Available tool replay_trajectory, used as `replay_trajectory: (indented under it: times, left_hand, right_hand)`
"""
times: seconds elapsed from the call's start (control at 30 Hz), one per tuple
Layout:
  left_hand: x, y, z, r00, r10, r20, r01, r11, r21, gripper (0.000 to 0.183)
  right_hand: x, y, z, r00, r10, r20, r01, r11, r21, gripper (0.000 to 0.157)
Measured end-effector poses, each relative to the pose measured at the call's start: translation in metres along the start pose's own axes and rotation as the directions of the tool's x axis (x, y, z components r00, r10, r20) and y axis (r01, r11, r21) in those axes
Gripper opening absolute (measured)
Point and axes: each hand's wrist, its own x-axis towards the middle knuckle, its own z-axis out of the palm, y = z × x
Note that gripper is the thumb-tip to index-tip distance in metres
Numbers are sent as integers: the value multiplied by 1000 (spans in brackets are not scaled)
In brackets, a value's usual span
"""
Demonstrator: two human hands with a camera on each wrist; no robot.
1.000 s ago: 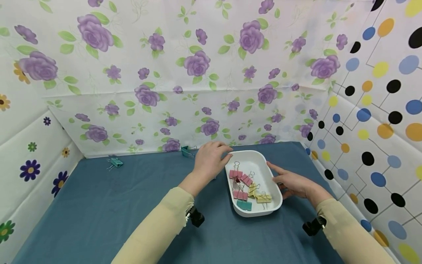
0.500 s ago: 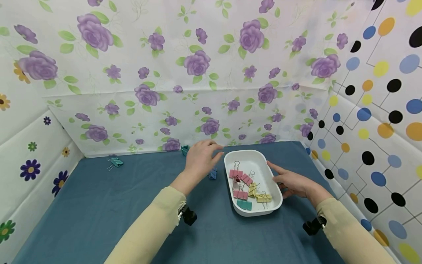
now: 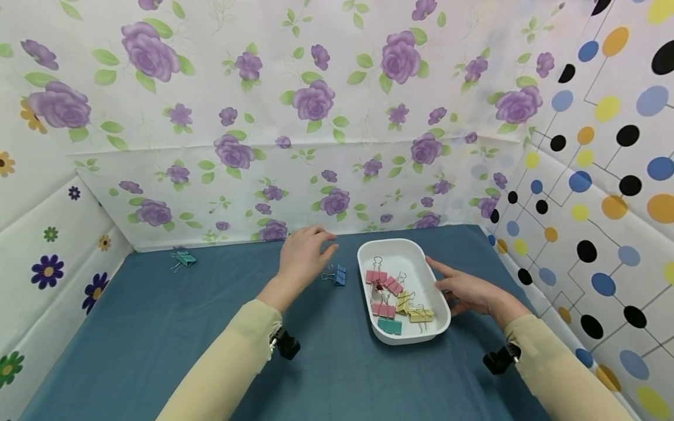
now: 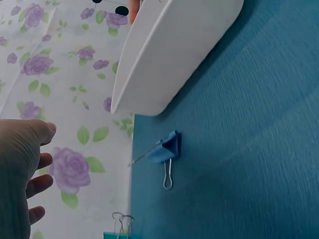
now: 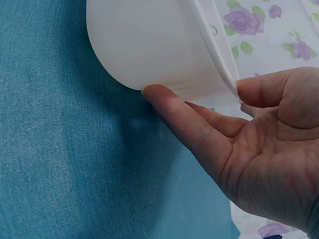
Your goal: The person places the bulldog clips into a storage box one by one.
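Note:
My left hand (image 3: 302, 257) holds nothing, its fingers loosely bent above the back of the table. Just right of it lies a blue binder clip (image 3: 340, 275), also seen whole with its wire handles in the left wrist view. A teal binder clip (image 4: 117, 235) shows at the bottom edge of that view; in the head view the left hand hides it. My right hand (image 3: 471, 294) holds the right side of a white tray (image 3: 416, 251), thumb at the rim and fingers low against the wall. Inside the tray are pink binder clips (image 3: 384, 310), yellow ones (image 3: 420, 316) and a teal one (image 3: 389, 326).
Another teal binder clip (image 3: 185, 259) lies at the far left, close to the back wall. Blue cloth (image 3: 210, 327) covers the table. A flowered sheet (image 3: 274, 117) stands behind it and a dotted sheet (image 3: 605, 234) on the right.
My left hand has moved left, away from the tray's rim, uncovering the blue binder clip and covering the teal one at the back. The right hand and tray have stayed in place.

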Motion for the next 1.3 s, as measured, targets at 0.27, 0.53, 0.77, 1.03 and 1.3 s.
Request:
replay_trajectory:
  times: [0.27, 0.53, 0.77, 1.03, 1.3]
  left_hand:
    - [-3, -13, 1, 998, -49, 26, 48, 999, 12, 23]
    - [-10, -23, 5, 992, -101, 71, 100, 995, 12, 24]
    - [-15, -29, 11, 983, -145, 116, 144, 989, 20, 26]
    - [-21, -33, 20, 970, -187, 156, 187, 982, 12, 26]
    - [-25, -30, 32, 963, -210, 171, 215, 977, -10, 21]
  right_hand:
    - [0, 0, -1, 1000, 5, -3, -5, 1000, -1, 71]
    - [1, 1, -1, 1000, 3, -3, -3, 1000, -4, 72]
    - [2, 2, -1, 1000, 6, 1, -6, 1000, 1, 72]
    - [1, 1, 0, 1000, 9, -2, -9, 1000, -4, 71]
    - [0, -1, 1, 1000, 8, -4, -8, 1000, -8, 71]
